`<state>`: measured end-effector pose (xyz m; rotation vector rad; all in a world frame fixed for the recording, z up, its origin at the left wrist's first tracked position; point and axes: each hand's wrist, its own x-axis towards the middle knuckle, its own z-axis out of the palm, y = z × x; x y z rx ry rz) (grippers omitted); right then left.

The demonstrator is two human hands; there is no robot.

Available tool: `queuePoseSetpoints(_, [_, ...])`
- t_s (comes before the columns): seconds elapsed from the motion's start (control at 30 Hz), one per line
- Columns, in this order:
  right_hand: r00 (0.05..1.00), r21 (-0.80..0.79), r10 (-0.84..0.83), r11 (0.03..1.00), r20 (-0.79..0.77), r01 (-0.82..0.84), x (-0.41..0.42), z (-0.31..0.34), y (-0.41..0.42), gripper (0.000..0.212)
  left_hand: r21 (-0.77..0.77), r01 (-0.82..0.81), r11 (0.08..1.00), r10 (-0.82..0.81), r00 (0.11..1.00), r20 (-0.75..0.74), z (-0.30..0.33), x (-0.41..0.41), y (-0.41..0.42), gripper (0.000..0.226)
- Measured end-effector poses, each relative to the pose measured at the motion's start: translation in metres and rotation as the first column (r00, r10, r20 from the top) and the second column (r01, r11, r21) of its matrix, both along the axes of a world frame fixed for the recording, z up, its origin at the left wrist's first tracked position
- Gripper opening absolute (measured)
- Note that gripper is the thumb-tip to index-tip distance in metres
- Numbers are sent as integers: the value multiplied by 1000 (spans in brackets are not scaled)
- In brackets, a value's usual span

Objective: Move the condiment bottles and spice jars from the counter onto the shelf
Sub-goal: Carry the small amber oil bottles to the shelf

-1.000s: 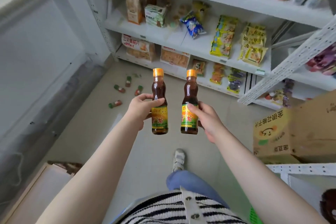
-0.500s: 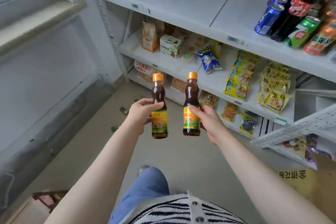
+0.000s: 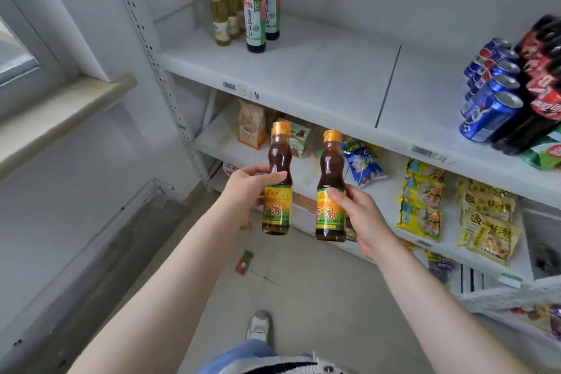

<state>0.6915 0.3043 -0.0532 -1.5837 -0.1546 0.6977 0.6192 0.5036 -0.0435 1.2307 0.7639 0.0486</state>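
The left hand [image 3: 247, 188] holds one brown oil bottle [image 3: 277, 179] by its middle, with the thumb across the front just above the yellow and green label and the fingers curled behind. The right hand [image 3: 361, 215] holds a second oil bottle [image 3: 331, 188] of the same kind, its thumb pressed on the label and the fingers wrapped at the back. So each grip is closed around its own bottle. Both bottles are upright, with orange caps on top, and they are in the air side by side but apart, in front of the lower shelves.

Above them is the white upper shelf [image 3: 318, 76]. At its back left corner stand two dark sauce bottles [image 3: 258, 9] and, just beside them, some pale yellow bottles [image 3: 221, 12]. On the right of this shelf are blue cans [image 3: 491, 109] and dark soda bottles [image 3: 540, 70]. The shelf below carries yellow noodle packs [image 3: 485, 222]. One small spice jar [image 3: 244, 261] lies on the floor [image 3: 303, 297] under the hands.
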Motion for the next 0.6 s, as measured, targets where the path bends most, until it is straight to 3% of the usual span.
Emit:
queuePoseSetpoints(0.23, [996,43,-88,995,1,88,59,18,45,24,-8,39,999,-39,999,36,13,65,48,16])
queuePoseSetpoints(0.37, [995,56,-88,995,39,86,101,26,62,17,-7,66,998,-65,996,61,21,108,62,29])
queuePoseSetpoints(0.6, [994,64,-38,997,104,32,198,42,87,18,6,-28,1000,27,990,142,42,197,83,22])
